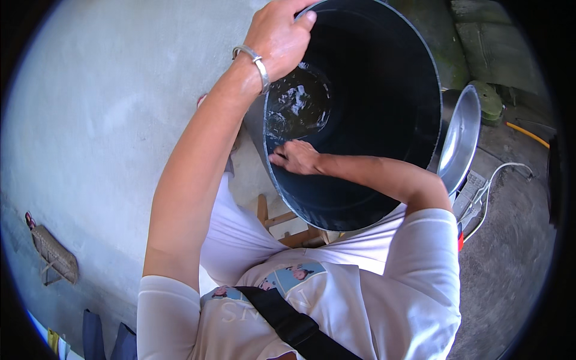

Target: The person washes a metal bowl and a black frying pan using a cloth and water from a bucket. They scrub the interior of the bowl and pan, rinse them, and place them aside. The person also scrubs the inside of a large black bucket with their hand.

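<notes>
A large dark bucket (pixel 384 114) is tilted over my lap, its wide mouth facing me. Some water (pixel 300 99) has pooled at the bottom, with light glinting off its rippled surface. My left hand (pixel 279 36), a silver bangle at its wrist, is closed over the upper left of the rim. Inside the bucket, my right hand (pixel 297 157) is near the lower left of the inner wall, beside the water. Its fingers are curled, and what they hold, if anything, is hidden.
A shiny metal basin (pixel 462 138) stands on edge against the bucket's right side. Beyond it are a white cable (pixel 489 186), a yellow hose (pixel 528 135) and a round green object (pixel 487 102). Between my legs shows a wooden stool (pixel 285 221). A pale wall (pixel 108 120) fills the left.
</notes>
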Tool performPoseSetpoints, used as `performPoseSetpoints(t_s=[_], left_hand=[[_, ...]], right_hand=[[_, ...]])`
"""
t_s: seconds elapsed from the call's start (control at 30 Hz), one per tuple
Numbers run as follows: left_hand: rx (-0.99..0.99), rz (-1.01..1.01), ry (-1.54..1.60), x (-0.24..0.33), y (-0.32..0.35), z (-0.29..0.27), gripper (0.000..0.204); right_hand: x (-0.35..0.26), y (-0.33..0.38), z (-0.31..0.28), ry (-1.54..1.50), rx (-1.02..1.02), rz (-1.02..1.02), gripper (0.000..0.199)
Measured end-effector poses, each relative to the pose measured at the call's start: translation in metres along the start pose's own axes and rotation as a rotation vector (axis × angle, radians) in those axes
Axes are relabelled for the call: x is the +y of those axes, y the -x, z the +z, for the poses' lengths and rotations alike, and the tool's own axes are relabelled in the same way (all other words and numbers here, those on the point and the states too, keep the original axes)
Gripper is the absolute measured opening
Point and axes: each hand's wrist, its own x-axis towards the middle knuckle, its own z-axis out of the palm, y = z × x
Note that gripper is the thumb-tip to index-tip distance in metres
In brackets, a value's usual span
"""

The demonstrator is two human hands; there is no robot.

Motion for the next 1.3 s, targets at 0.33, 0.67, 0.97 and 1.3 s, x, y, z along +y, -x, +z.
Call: performPoseSetpoints(t_s=[0.33, 0.67, 0.97, 1.3], left_hand=[[0.184, -0.026, 0.033, -0.009, -0.018, -0.014, 0.025], [0.135, -0.209, 0.368, -0.042, -0.039, -0.059, 0.040], [0.305, -0.451, 0.500, -0.036, -0.030, -0.065, 0.067], [-0.136, -0.277, -0.253, -0.067, -0.020, 0.027, 0.090]], right_hand=[[-0.054, 0.164, -0.061, 0.050, 0.383, -0.328, 0.058], [-0.078, 0.197, -0.087, 0.671, 0.759, -0.354, 0.008], [-0.037, 0.182, -0.249, 0.618, 1.020, -0.261, 0.031], [0.094, 0.110, -0.433, 0.562, 1.123, -0.047, 0.064]])
